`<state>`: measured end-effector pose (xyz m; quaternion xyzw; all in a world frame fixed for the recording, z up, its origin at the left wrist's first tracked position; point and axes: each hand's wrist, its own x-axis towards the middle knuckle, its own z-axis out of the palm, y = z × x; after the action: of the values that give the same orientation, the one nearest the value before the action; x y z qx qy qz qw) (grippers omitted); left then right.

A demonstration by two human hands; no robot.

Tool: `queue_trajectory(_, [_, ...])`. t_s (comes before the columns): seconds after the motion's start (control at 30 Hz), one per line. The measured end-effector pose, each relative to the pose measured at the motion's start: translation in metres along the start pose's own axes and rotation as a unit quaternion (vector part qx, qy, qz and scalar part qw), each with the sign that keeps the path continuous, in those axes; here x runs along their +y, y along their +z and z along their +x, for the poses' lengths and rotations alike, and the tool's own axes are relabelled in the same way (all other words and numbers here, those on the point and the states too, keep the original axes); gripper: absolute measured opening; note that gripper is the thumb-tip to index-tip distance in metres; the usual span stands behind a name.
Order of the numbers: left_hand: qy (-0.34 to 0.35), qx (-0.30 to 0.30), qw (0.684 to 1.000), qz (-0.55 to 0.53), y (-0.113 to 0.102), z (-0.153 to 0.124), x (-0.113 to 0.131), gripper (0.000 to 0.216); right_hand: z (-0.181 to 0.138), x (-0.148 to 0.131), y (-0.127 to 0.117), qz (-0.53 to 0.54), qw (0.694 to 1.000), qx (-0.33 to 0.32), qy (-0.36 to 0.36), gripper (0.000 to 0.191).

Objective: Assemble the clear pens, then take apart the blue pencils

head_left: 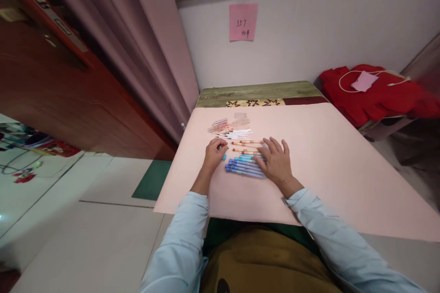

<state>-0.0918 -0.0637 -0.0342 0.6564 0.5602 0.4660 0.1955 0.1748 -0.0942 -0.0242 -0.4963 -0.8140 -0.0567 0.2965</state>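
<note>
Blue felt-tip pens (244, 168) lie side by side in a row on the pink sheet, their caps to the left and the shades running from violet-blue to turquoise. Just beyond them are several orange-and-cream pens with brown caps (235, 149). My left hand (214, 153) is curled at the left of the pens, thumb and fingertips together; what they pinch is hidden. A small turquoise piece, like a cap (224, 157), shows just below those fingertips. With fingers spread, my right hand (276, 165) rests over the right ends of the pens.
Behind the pens lie thin white sticks with dark tips (239, 134) and a pile of clear and reddish pens (220, 126). The pink sheet (330, 169) covers a table by the wall. Red cloth with a white cable (388, 100) lies at right; a brown door (85, 82) stands left.
</note>
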Motion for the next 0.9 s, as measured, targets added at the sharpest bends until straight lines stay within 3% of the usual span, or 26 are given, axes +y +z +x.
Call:
queue_trajectory(0.1, [0.014, -0.003, 1.0, 0.011, 0.001, 0.001, 0.001, 0.004, 0.0, 0.0, -0.001, 0.013, 1.0, 0.01, -0.019, 0.037])
queue_trajectory(0.2, [0.019, 0.0, 1.0, 0.023, -0.001, 0.001, 0.004, 0.014, 0.0, 0.0, -0.003, 0.044, 0.998, 0.004, -0.042, 0.035])
queue_trajectory(0.37, [0.042, 0.027, 0.997, 0.053, -0.01, -0.017, 0.014, 0.017, -0.003, 0.002, -0.004, 0.08, 0.996, 0.025, -0.025, 0.031])
queue_trajectory(0.57, [0.074, -0.046, 0.986, 0.143, -0.007, -0.046, 0.032, 0.02, -0.001, 0.003, 0.0, 0.085, 0.995, 0.014, -0.052, 0.034])
queue_trajectory(0.73, [0.077, -0.092, 0.974, 0.191, -0.002, -0.049, 0.035, 0.02, -0.004, 0.0, -0.006, 0.11, 0.987, 0.015, -0.114, 0.033])
queue_trajectory(0.9, [0.131, -0.115, 0.962, 0.212, -0.002, -0.048, 0.032, 0.026, -0.013, -0.008, -0.008, 0.125, 0.977, -0.019, -0.174, 0.042])
